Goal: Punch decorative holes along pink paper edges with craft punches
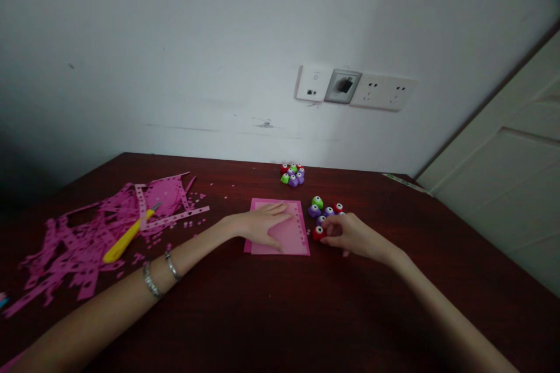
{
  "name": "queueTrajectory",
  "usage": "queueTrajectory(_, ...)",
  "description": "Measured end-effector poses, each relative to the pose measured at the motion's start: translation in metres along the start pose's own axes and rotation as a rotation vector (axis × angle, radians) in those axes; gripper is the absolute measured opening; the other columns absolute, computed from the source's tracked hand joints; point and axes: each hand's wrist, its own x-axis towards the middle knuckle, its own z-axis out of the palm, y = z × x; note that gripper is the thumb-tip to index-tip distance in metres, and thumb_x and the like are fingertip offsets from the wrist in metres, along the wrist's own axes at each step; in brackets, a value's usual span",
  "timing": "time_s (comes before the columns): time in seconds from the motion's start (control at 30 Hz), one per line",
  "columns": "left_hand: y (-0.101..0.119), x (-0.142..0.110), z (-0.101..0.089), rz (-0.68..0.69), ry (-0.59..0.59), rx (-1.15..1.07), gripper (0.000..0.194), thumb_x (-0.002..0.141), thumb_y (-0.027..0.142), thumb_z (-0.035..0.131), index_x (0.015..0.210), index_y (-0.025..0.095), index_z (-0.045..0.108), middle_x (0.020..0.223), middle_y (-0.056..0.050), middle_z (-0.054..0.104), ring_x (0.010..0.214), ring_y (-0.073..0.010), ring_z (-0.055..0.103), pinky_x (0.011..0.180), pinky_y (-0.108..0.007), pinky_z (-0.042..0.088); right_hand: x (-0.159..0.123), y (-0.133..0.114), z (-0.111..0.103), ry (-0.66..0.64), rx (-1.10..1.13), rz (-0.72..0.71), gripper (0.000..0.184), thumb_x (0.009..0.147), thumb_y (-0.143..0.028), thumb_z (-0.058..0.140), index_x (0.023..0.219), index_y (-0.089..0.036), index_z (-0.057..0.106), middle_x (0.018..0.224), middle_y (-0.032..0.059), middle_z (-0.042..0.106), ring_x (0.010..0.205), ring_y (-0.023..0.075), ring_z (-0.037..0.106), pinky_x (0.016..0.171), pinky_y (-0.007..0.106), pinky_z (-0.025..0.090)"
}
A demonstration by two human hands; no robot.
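Observation:
My left hand (262, 224) lies flat with fingers stretched out on a pink paper sheet (292, 238) in the middle of the dark wooden table (280, 315). The sheet has a row of small holes along its right edge. My right hand (352, 234) is curled just right of the sheet, its fingers closed on a small red craft punch (318, 233). Right behind that hand sits a cluster of small punches (322, 210) in green, purple and red.
A second group of small coloured punches (293, 175) stands near the wall. Pink paper scraps and punched strips (87, 239) cover the table's left side, with a yellow utility knife (126, 237) on them. Wall sockets (354, 88) are above; a white door (507, 175) is at right.

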Motion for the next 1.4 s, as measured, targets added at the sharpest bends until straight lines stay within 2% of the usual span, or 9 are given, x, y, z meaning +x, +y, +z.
queueTrajectory(0.47, 0.009, 0.000, -0.008, -0.038, -0.039, -0.020, 0.082, 0.073, 0.063, 0.048, 0.138, 0.020, 0.023, 0.147, -0.005, 0.006, 0.135, -0.0241, 0.003, 0.110, -0.040, 0.009, -0.002, -0.002, -0.006, 0.020, -0.061, 0.016, 0.019, 0.075, -0.028, 0.059, 0.089, -0.016, 0.060, 0.077, 0.0032, 0.059, 0.057, 0.0104, 0.054, 0.038, 0.018, 0.050)
queueTrajectory(0.97, 0.005, 0.002, -0.004, -0.009, -0.016, -0.029, 0.082, 0.074, 0.064, 0.046, 0.139, 0.022, 0.019, 0.147, -0.004, 0.006, 0.135, -0.0238, 0.003, 0.110, -0.039, 0.009, -0.004, -0.003, -0.009, 0.022, -0.075, -0.008, 0.021, 0.073, -0.027, 0.059, 0.091, -0.016, 0.059, 0.072, 0.0018, 0.058, 0.056, 0.0115, 0.055, 0.038, 0.019, 0.048)
queueTrajectory(1.1, 0.009, 0.002, -0.008, -0.008, 0.087, -0.008, 0.071, 0.079, 0.056, 0.045, 0.138, 0.023, 0.024, 0.148, -0.003, 0.008, 0.135, -0.0226, 0.006, 0.109, -0.039, 0.013, -0.010, -0.007, -0.020, 0.052, -0.067, -0.006, 0.019, 0.076, -0.033, 0.057, 0.082, -0.015, 0.058, 0.068, 0.0027, 0.060, 0.056, 0.0123, 0.057, 0.040, 0.019, 0.048)
queueTrajectory(1.2, 0.004, 0.003, -0.011, -0.072, 0.262, 0.050, 0.051, 0.083, 0.042, 0.044, 0.130, 0.022, 0.039, 0.146, -0.004, 0.021, 0.133, -0.0209, 0.016, 0.108, -0.039, 0.017, -0.017, -0.009, -0.031, 0.137, -0.052, -0.020, 0.026, 0.080, -0.041, 0.051, 0.076, -0.016, 0.055, 0.065, 0.0028, 0.060, 0.056, 0.0126, 0.058, 0.041, 0.019, 0.046)
queueTrajectory(1.3, -0.009, 0.008, -0.015, -0.154, 0.421, 0.078, 0.039, 0.081, 0.032, 0.045, 0.117, 0.017, 0.051, 0.139, -0.008, 0.036, 0.128, -0.0196, 0.028, 0.105, -0.036, 0.024, -0.020, -0.009, -0.040, 0.214, -0.052, -0.042, 0.030, 0.081, -0.045, 0.048, 0.077, -0.016, 0.054, 0.063, 0.0022, 0.058, 0.054, 0.0130, 0.058, 0.040, 0.020, 0.045)
queueTrajectory(1.4, -0.028, 0.018, -0.024, -0.229, 0.494, 0.075, 0.039, 0.079, 0.034, 0.049, 0.112, 0.014, 0.054, 0.130, -0.010, 0.046, 0.120, -0.0202, 0.040, 0.101, -0.034, 0.031, -0.020, -0.009, -0.043, 0.244, -0.058, -0.045, 0.031, 0.081, -0.046, 0.046, 0.080, -0.016, 0.055, 0.063, 0.0021, 0.058, 0.054, 0.0138, 0.058, 0.040, 0.020, 0.044)
